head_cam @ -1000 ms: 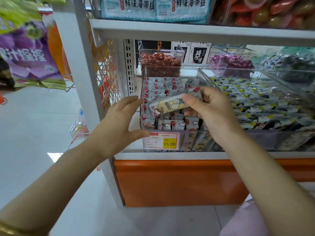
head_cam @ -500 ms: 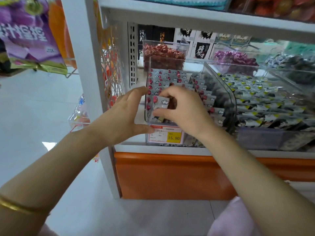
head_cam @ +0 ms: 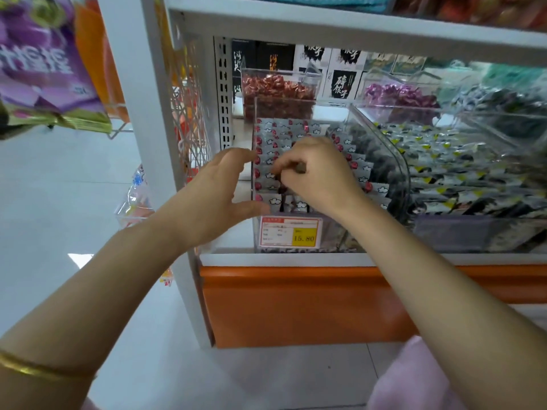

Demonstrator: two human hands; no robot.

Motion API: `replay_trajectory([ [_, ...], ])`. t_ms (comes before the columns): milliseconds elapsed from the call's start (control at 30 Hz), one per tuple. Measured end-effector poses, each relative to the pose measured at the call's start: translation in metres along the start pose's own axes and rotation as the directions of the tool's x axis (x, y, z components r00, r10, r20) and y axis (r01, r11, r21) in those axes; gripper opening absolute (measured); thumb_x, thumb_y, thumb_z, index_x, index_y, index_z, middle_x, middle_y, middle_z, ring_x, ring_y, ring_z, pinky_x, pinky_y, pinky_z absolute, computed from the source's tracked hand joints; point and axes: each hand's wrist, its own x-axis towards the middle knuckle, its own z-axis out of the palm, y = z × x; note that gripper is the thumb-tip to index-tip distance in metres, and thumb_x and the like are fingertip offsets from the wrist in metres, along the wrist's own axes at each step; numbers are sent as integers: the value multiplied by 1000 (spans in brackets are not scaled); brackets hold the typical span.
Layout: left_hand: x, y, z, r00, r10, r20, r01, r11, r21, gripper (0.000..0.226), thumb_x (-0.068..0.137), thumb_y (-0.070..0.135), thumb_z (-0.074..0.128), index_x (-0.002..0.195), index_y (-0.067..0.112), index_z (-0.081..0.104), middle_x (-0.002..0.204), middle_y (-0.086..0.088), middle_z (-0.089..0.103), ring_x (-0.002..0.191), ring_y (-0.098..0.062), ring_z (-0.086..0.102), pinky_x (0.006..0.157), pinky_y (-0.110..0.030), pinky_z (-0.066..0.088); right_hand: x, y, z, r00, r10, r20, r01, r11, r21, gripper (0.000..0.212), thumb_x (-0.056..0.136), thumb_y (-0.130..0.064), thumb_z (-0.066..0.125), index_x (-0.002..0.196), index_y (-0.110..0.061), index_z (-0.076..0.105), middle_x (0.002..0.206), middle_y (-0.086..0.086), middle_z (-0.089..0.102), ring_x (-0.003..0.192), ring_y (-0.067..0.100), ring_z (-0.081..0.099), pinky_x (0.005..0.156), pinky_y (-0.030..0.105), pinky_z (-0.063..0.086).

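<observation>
Centre of frame: right hand (head_cam: 319, 176) down in clear bin (head_cam: 331, 241), fingers curled and pinched on a packet (head_cam: 299, 168), mostly hidden beneath them, amid rows (head_cam: 268, 131) of like packets. Left hand (head_cam: 213, 196) spread, fingers straight, against bin's left wall; thumb at front corner, just above tag (head_cam: 291, 233).

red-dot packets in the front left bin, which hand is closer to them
Right. The right hand is inside the clear bin, fingers curled on the red-dot packets. The left hand is outside, spread against the clear bin's left wall, thumb at its front.
</observation>
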Motion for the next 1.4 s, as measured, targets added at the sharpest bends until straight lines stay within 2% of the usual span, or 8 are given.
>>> replay_trajectory([
  [167, 2, -1, 1, 998, 11, -65, -13, 1000, -25, 60, 85, 30, 62, 137, 16, 36, 140, -5, 40, 122, -10, 41, 84, -20, 40, 11, 3, 3, 987, -69, 144, 98, 974, -204, 12, 80, -36, 70, 87, -27, 73, 84, -12, 46, 93, 14, 35, 73, 31, 31],
  [267, 5, 2, 1, 995, 3, -103, -7, 999, -39, 52, 88, 28, 59, 135, 15, 40, 138, -4, 43, 120, -10, 44, 89, -22, 40, 12, 0, 6, 982, -133, 133, 157, 970, -186, 11, 81, -31, 70, 84, -21, 73, 84, -10, 48, 90, 13, 38, 72, 29, 32],
  [433, 8, 7, -3, 978, 10, -207, -19, 999, -40, 37, 94, 26, 49, 129, 14, 51, 129, -3, 47, 103, -4, 45, 86, -17, 35, 1, -4, -10, 985, 32, -170, 22, 951, 308, 5, 85, -13, 66, 83, -9, 69, 76, -11, 55, 71, 4, 52, 66, 13, 42],
  [600, 9, 19, -1, 964, 12, -265, -24, 999, -43, 41, 92, 32, 50, 128, 12, 55, 125, -6, 46, 114, -15, 43, 96, -26, 37, -24, -2, -31, 911, 256, -322, -11, 797, 604, 6, 89, -8, 59, 86, -12, 62, 74, -1, 63, 52, 8, 60, 53, 26, 54],
  [800, 5, 40, 5, 974, 10, -228, -46, 987, -154, 29, 91, 32, 49, 113, 19, 62, 104, 3, 47, 92, -8, 47, 73, -1, 36, -44, 4, -45, 863, 489, -129, -86, 393, 915, 10, 90, -5, 55, 86, -3, 63, 59, -4, 65, 54, 10, 63, 54, 21, 54],
  [967, 2, 54, 3, 989, -113, -99, 43, 843, -536, 36, 72, 54, 45, 91, 29, 62, 75, 4, 61, 59, 0, 54, 54, -12, 45, -54, 7, -48, 828, 560, 13, -99, 124, 987, 15, 90, -6, 55, 79, -2, 64, 58, 3, 64, 52, 12, 62, 48, 20, 52],
  [1267, 7, 52, 10, 955, -295, 28, 199, 569, -798, 43, 66, 44, 61, 95, 12, 68, 86, -8, 69, 68, -10, 62, 64, -21, 52, -58, 17, -55, 823, 550, 141, -182, 20, 983, 14, 86, -12, 57, 81, 0, 61, 65, 6, 67, 56, 14, 65, 50, 22, 54],
  [1400, 9, 49, 9, 939, -342, 30, 209, 500, -841, 39, 66, 38, 63, 91, 7, 63, 62, 0, 56, 55, -10, 52, 54, -23, 49, -61, 20, -57, 834, 516, 194, -245, 32, 969, 16, 75, -14, 62, 79, 2, 64, 71, 7, 70, 58, 15, 66, 51, 20, 54],
])
